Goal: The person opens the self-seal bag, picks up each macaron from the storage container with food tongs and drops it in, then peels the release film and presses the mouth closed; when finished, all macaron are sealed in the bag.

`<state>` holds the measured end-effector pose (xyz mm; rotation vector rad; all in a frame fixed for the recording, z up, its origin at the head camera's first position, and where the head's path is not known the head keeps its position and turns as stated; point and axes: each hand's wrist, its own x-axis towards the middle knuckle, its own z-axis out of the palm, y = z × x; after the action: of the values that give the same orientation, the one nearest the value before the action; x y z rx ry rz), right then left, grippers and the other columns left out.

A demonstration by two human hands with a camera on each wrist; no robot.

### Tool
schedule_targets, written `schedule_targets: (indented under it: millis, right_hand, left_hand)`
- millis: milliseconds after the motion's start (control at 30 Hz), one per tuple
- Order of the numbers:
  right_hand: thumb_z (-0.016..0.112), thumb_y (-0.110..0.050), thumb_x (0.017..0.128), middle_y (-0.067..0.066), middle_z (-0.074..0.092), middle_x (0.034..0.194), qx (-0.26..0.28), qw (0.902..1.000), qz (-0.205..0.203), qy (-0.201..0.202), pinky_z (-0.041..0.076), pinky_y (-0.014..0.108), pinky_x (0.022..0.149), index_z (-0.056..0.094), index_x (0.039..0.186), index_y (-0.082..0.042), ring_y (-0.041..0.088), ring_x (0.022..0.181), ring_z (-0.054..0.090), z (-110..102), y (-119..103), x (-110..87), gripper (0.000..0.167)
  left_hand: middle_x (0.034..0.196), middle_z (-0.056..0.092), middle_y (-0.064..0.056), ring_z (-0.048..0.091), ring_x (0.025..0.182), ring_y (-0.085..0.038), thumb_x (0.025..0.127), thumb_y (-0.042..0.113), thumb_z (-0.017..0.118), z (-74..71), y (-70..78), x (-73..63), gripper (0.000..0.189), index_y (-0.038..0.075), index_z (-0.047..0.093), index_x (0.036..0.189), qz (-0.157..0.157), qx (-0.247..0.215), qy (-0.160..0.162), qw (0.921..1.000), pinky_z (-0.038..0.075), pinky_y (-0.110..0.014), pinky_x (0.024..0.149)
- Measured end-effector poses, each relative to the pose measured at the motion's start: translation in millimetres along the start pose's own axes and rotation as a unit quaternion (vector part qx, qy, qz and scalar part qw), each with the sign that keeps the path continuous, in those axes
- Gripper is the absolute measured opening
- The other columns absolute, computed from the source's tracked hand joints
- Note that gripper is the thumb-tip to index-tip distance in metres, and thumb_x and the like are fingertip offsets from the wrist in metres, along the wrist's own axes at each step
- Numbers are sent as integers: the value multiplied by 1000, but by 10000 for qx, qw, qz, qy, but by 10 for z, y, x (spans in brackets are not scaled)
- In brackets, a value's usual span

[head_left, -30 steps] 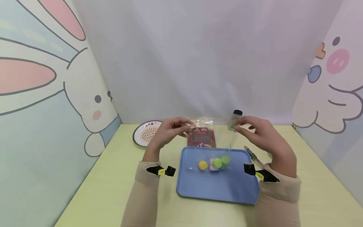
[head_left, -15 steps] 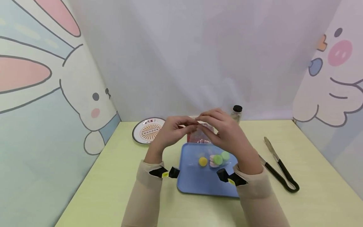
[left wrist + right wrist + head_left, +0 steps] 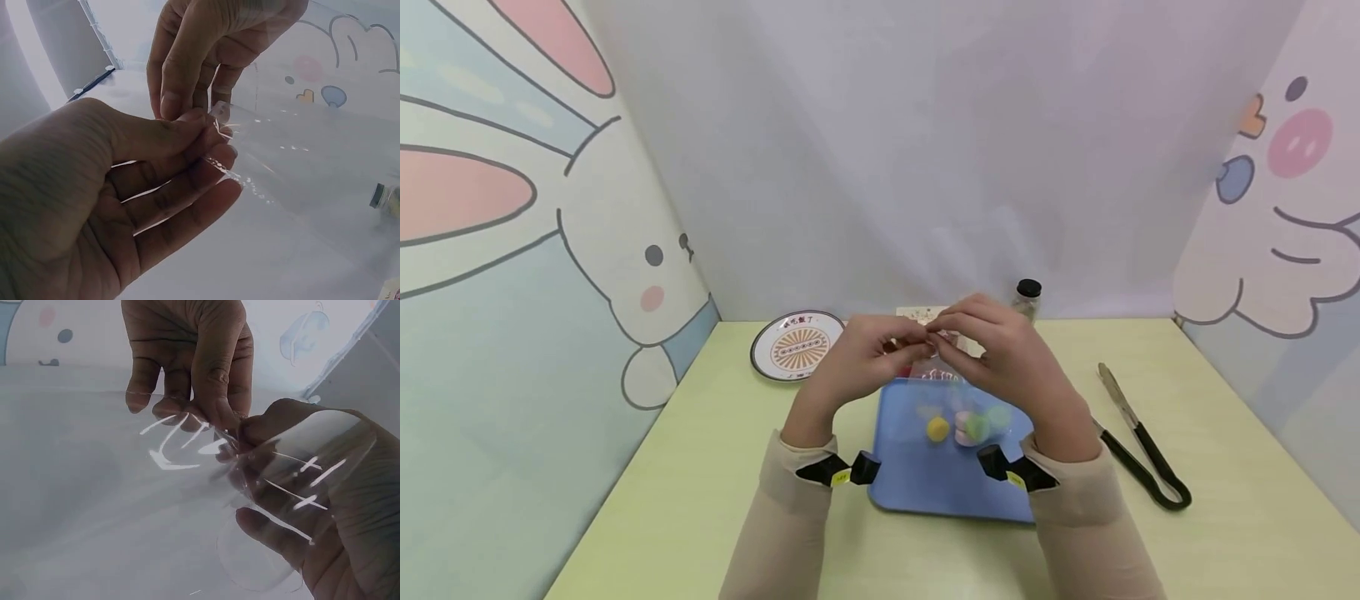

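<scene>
A clear, shiny plastic film [image 3: 172,447] hangs between my two hands, above the blue tray [image 3: 936,492]. My left hand [image 3: 872,360] pinches its edge between thumb and fingers. Close against it, my right hand [image 3: 992,346] pinches the same edge, fingertips meeting. Whether the film is a bag or a single sheet I cannot tell. Through it, on the tray, show a yellow round piece [image 3: 937,430], a pink piece [image 3: 962,427] and green round pieces [image 3: 977,429], blurred by the plastic. The right forearm covers the tray's right end.
A patterned plate [image 3: 797,346] lies at the back left. Behind the hands is a red packet [image 3: 917,313], partly covered. A black-capped jar [image 3: 1028,302] stands at the back. Black-handled tongs [image 3: 1153,451] lie spread on the right. Walls enclose three sides.
My right hand has come left from beside the jar to meet my left hand, bringing the film's edges together. The tongs came into full view. Over the last half second the hands barely shifted.
</scene>
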<state>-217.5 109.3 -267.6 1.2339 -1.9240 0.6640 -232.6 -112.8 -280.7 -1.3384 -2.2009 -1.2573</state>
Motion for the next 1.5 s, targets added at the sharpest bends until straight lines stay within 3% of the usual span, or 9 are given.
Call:
schedule_targets:
  millis: [267,467,767,1033,1200,1500]
  right_hand:
    - [77,-6,87,3,71,91,164,9998,-28,-71,53,30,67,75,95,-6,16,79,64,17,-9,-47,9]
    - [71,-11,92,3,70,88,2,10000,-80,-16,52,29,64,73,94,-6,15,76,63,42,7,-60,5]
    - [73,1,81,4,66,86,-108,9999,-78,21,51,30,62,67,92,-5,15,75,61,46,21,-32,14]
    - [79,-1,81,2,68,96,159,9997,66,-196,51,27,71,70,98,-7,13,85,62,-28,10,-24,20]
    - [81,-1,79,0,69,95,366,9989,29,-293,48,23,70,73,98,-8,11,81,60,-50,15,-20,21]
    - [80,5,76,0,69,92,536,9980,-101,-309,49,22,69,73,98,-7,13,77,61,-66,52,-52,26]
  left_hand:
    - [87,72,5,59,63,-6,95,6,69,23,28,-39,12,12,77,100,-10,158,-101,9998,56,-29,60]
    - [83,69,7,57,61,-4,95,8,70,35,45,-43,10,13,77,100,-48,169,-153,9997,56,-30,59]
    - [82,71,3,57,61,-2,95,9,70,22,50,-27,9,11,77,101,62,204,-117,9997,55,-26,60]
    - [85,72,4,61,62,-7,94,5,70,7,63,5,11,10,77,101,15,280,-134,9995,55,-25,61]
    - [86,72,3,62,64,-9,94,4,70,0,94,8,10,10,77,99,0,322,-229,9992,55,-25,61]
    - [90,73,3,63,67,-8,94,6,71,7,114,14,8,9,77,99,276,379,-431,9980,55,-27,62]
